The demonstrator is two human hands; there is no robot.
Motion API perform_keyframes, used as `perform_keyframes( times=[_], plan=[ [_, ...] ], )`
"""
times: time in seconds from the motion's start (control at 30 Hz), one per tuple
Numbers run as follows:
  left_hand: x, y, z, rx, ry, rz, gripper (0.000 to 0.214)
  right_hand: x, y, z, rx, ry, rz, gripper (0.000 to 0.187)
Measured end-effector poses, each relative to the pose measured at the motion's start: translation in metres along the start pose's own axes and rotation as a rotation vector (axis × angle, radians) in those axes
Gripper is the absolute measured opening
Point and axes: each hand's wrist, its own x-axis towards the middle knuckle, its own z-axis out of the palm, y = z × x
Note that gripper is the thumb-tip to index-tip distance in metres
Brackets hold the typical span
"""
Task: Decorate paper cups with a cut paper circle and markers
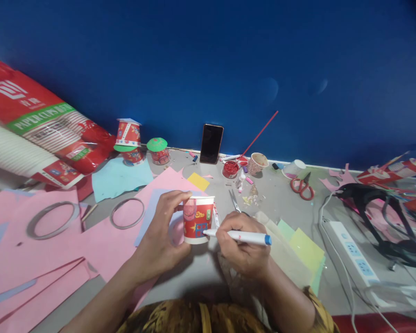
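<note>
A red paper cup [194,222] with a white rim is held upright above the table by my left hand [164,231], its thumb low and its fingers near the rim. Blue window-like lines mark the cup's front. My right hand [242,243] grips a white marker [244,237] with a blue end, and the tip meets the cup at the blue marks. Just behind my right hand lie scissors [234,201], partly covered by it. Pink paper [114,249] spreads beneath and left of my left hand.
A phone [211,144] leans on the blue wall. Decorated cups [127,138] and a bag of paper cups [48,120] stand at the left. Red-handled scissors [302,187], a power strip [351,252] and a black head strap [384,222] lie right. Yellow paper [307,252] sits nearby.
</note>
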Motion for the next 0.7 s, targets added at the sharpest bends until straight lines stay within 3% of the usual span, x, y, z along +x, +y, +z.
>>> perform_keyframes(
  times=[0.27, 0.43, 0.57, 0.7],
  plan=[
    [0.001, 0.002, -0.001, 0.0, -0.001, 0.009, 0.082, 0.001, 0.0, 0.001, -0.017, 0.024, -0.003, 0.016],
    [0.0, 0.001, 0.0, -0.016, -0.006, -0.005, 0.086, -0.005, 0.004, 0.001, 0.096, -0.02, 0.072, 0.017],
    [0.002, -0.002, -0.001, -0.181, -0.021, -0.111, 0.087, -0.011, 0.025, 0.007, 0.254, 0.207, 0.27, 0.015],
    [0.007, -0.009, 0.0, -0.601, -0.137, -0.281, 0.084, -0.005, 0.053, 0.012, 0.429, 0.324, 0.388, 0.025]
  ],
)
